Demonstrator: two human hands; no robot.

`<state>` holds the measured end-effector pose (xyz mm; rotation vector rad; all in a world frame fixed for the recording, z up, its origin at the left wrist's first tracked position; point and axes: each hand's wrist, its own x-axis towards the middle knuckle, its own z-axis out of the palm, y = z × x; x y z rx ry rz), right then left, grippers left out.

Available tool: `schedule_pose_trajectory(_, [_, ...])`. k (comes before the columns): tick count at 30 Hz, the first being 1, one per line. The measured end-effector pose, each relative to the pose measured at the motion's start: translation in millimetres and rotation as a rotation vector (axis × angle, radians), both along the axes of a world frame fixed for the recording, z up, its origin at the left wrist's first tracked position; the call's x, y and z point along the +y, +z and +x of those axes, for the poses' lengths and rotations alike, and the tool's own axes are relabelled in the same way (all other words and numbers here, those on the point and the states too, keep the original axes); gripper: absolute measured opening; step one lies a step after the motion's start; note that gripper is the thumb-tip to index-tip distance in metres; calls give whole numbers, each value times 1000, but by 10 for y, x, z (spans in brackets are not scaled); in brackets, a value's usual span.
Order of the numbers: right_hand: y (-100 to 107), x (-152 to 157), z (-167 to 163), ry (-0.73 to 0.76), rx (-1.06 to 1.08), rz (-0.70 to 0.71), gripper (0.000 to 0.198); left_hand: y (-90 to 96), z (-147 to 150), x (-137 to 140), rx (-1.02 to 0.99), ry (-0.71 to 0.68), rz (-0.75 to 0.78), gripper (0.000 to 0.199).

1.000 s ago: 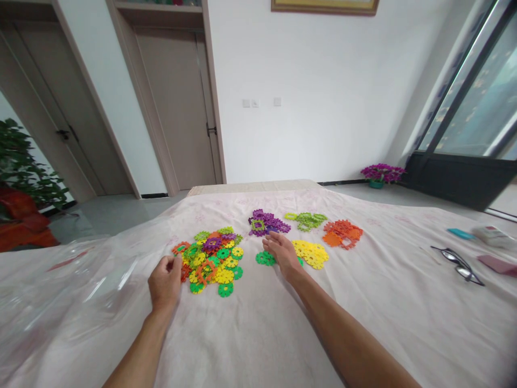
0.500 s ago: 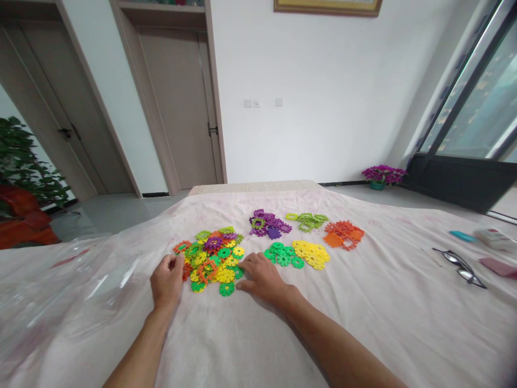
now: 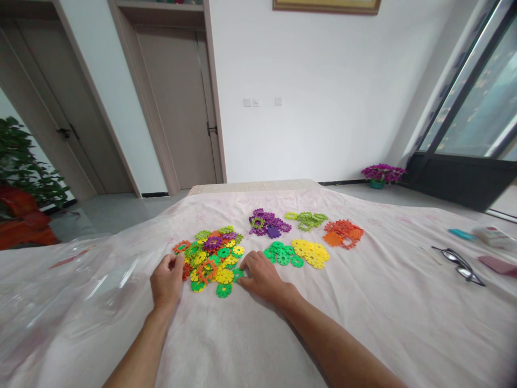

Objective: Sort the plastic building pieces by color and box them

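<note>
- my right hand half open beside green disc, no hold visible
- my left hand curled, cannot tell contents
- disc likely light, stiff; pinch its rim

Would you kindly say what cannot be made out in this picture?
In the head view:
Mixed pile: lower pieces, hidden by upper ones.
Left hand: whether it holds anything, hidden by the hand.
Right hand: palm, hidden by its back.
Framed picture: upper part, cut off by top edge.
</note>
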<state>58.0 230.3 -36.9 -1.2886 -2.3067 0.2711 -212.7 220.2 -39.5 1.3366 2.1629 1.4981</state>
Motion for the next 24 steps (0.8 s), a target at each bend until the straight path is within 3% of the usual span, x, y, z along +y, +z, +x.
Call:
schedule_pose_trajectory(7, [17, -44, 1, 26, -36, -8, 37, -24, -4, 12, 1, 6, 8, 33])
schedule_pose_trajectory(16, [-17, -45, -28, 12, 68, -16, 20, 31, 27, -18, -21, 0, -1, 33])
schedule_pose_trajectory(21, [-52, -10, -23, 22, 90, -11, 30, 53, 47, -25, -44, 0, -8, 32])
schedule_pose_trajectory(24, [-52, 20, -20, 29, 51, -13, 26, 48, 46, -23, -35, 4, -6, 32])
